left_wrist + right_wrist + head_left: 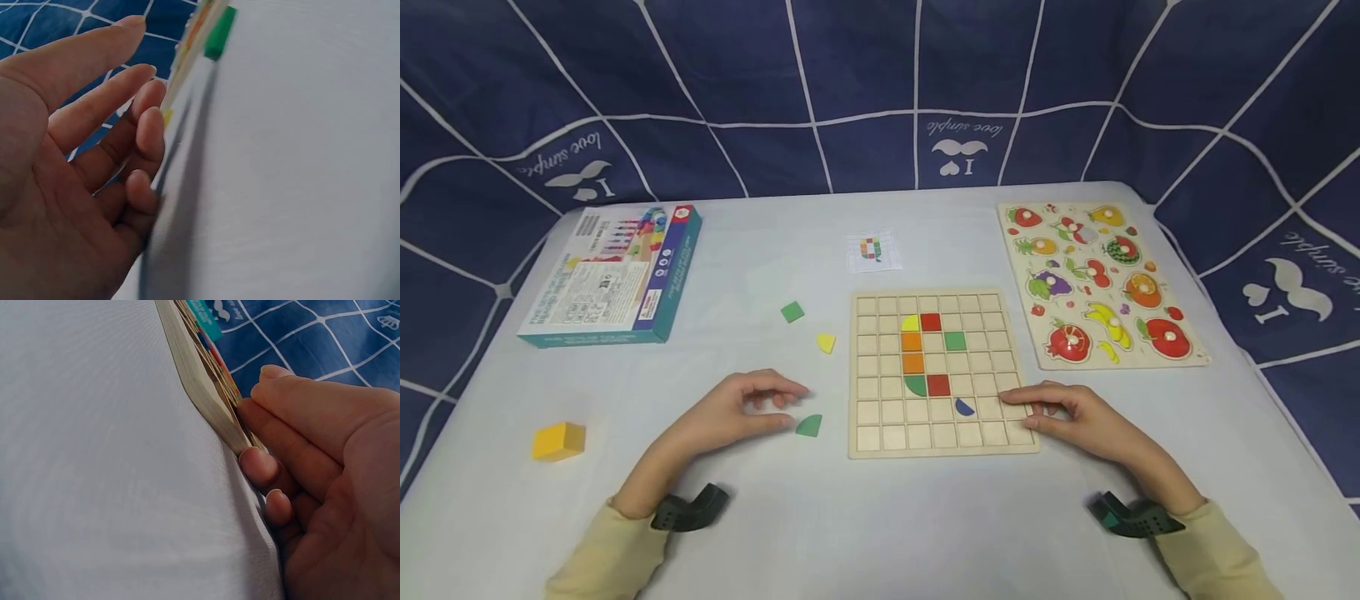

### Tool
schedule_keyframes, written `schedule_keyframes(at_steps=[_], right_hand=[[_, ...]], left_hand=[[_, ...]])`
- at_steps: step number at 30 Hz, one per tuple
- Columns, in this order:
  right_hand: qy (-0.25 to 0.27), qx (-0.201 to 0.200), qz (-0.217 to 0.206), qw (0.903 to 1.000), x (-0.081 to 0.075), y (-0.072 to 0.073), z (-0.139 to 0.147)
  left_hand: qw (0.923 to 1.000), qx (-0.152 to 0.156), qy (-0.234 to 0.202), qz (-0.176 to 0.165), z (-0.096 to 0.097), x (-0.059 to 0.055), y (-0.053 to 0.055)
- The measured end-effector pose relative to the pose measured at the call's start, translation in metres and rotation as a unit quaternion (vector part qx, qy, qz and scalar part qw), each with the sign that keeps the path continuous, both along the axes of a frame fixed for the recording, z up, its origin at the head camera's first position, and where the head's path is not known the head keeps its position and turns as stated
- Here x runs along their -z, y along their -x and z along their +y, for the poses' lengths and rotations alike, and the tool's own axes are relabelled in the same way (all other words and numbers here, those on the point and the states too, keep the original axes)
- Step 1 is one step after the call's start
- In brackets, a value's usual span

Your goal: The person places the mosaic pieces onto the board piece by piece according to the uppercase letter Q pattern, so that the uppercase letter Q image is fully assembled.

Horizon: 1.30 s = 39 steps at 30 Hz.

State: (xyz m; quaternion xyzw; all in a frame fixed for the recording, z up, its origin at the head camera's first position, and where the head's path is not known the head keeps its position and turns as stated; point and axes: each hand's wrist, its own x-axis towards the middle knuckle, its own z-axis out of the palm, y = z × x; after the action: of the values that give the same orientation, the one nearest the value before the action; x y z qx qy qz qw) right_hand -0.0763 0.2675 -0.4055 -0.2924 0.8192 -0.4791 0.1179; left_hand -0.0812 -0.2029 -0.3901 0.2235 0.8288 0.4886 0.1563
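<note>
A wooden grid board (869,437) lies flat, bearing red, orange, yellow and green tiles. On its lower part sits a blue rounded piece (964,407), tilted across its square. My right hand (1067,417) rests at the board's right edge, fingertips touching it; the right wrist view shows the fingers beside the board's side (200,387). Left of the board, my left hand (741,408) hovers with loosely bent fingers, holding nothing. Just beyond its thumb tip lies a green quarter-circle tile (808,426). Farther up are a yellow quarter-circle tile (826,342) and a green square tile (792,312).
Behind the board lies a paper card (874,252) printed with a coloured tile pattern. A fruit puzzle board (1026,321) is at the right. At the left are a flat box (613,279) and a yellow block (558,442). White cloth (880,525) covers the table.
</note>
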Motion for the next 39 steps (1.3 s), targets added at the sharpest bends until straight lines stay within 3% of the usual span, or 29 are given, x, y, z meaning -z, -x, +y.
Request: schedule_keyframes(at_steps=[8,21,31,39], right_hand=[[-0.004,0.004,-0.004,1.0,0.001,0.0,0.0],[-0.001,0.002,0.002,1.0,-0.001,0.0,-0.001],[0.008,-0.004,0.0,1.0,0.0,0.0,0.0],[0.011,-0.003,0.003,0.9999,0.002,0.0,0.0]], left_hand=[[0.9945,0.014,0.083,0.063,0.014,0.008,-0.005],[0.9862,-0.001,0.116,0.118,0.024,0.011,-0.008],[0.9885,0.003,0.115,0.098,0.027,0.008,-0.01],[0.996,0.006,0.073,0.05,0.028,0.006,-0.011]])
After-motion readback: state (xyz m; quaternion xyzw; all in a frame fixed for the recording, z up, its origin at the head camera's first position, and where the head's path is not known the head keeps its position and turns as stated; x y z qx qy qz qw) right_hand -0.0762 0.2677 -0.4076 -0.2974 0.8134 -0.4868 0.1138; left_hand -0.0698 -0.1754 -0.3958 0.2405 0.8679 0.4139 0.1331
